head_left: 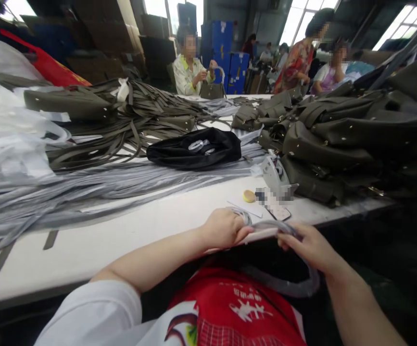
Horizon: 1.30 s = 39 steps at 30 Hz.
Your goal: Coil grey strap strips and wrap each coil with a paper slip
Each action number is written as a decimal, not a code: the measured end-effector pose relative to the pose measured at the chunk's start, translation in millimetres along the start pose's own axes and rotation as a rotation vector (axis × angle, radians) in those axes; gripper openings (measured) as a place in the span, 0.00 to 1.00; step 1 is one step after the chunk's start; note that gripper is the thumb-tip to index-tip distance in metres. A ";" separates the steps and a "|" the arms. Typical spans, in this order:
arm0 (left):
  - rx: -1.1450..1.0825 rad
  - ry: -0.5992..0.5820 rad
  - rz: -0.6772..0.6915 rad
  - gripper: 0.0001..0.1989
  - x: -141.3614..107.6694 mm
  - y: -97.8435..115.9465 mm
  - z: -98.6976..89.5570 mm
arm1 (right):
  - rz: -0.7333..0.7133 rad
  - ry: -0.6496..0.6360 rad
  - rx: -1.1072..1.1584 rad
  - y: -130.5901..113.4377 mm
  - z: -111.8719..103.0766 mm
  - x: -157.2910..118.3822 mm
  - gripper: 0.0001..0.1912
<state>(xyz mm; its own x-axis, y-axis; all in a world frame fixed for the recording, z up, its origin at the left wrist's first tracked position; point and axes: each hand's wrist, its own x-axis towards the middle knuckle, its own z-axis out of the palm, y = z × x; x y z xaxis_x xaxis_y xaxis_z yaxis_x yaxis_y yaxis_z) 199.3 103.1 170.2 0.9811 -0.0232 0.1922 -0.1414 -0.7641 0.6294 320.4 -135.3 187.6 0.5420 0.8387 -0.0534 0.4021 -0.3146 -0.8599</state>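
A grey strap, apparently wrapped in clear plastic film, runs between my two hands at the table's front edge. My left hand is closed around a coiled part of it, with the thumb pointing right. Farther right, my right hand pinches the same strap between thumb and fingers. From there a loose loop hangs below the table edge, in front of a red apron. Just beyond my hands lie a phone, a small round yellow item and a tape dispenser.
Grey wrapped straps cover the left and middle of the white table. A black bag lies behind. Olive bags are heaped at right, olive straps at back left, white plastic far left. Several people sit or stand beyond.
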 end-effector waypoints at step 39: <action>-0.539 -0.389 -0.423 0.27 -32.7 8.0 45.3 | 0.135 0.453 -0.835 125.3 39.7 157.3 0.25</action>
<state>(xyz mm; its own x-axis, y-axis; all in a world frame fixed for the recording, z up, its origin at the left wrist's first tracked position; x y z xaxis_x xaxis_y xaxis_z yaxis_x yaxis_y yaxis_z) 172.1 68.6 134.8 0.9275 -0.1000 -0.3601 0.3076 -0.3431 0.8875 426.8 -25.2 51.3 0.7860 0.5753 0.2264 0.6162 -0.7584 -0.2122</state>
